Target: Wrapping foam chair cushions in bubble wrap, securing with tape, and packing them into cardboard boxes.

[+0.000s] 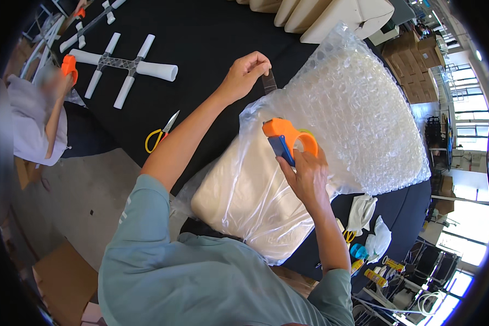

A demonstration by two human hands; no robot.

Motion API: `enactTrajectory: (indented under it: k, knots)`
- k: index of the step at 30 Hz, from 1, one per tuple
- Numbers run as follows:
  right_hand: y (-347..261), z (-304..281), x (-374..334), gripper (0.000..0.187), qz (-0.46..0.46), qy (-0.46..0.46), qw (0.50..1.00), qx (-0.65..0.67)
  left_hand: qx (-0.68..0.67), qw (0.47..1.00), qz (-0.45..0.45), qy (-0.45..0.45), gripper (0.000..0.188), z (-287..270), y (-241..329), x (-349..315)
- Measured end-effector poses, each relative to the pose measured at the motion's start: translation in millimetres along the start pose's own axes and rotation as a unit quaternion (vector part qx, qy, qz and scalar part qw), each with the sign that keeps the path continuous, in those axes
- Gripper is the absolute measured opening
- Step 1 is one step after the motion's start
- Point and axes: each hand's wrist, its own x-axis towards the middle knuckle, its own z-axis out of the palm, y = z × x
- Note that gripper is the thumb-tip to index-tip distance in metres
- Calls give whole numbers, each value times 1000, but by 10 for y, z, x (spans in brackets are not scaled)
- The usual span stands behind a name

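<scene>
My left hand [248,75] pinches the end of a short brownish strip of tape [269,82] at the far left edge of the bubble wrap. In my right hand [311,173] is an orange and blue tape dispenser [280,130], held above the wrapped bundle. Under it lies a cream padded piece [239,190], like a cushion, inside clear plastic. A sheet of bubble wrap [358,117] covers its far right part. Yellow-handled scissors [161,133] lie beside my left forearm.
A black-covered table [201,32] carries white-wrapped cross-shaped frames [117,62] at far left and cream padded pieces [309,16] at the back. White gloves [361,212] and small bottles [375,277] lie near right. At left a co-worker's hand [64,81] holds another orange dispenser [69,66].
</scene>
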Motion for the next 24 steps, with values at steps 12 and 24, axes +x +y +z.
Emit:
enactTrajectory:
  k: [12, 24]
  knots:
    - [300, 228, 67, 29, 34, 21, 999, -36, -189, 976, -76, -78, 10, 609, -663, 461]
    - [504, 241, 1, 31, 86, 46, 995, 22, -257, 959, -97, -68, 35, 472, -426, 311]
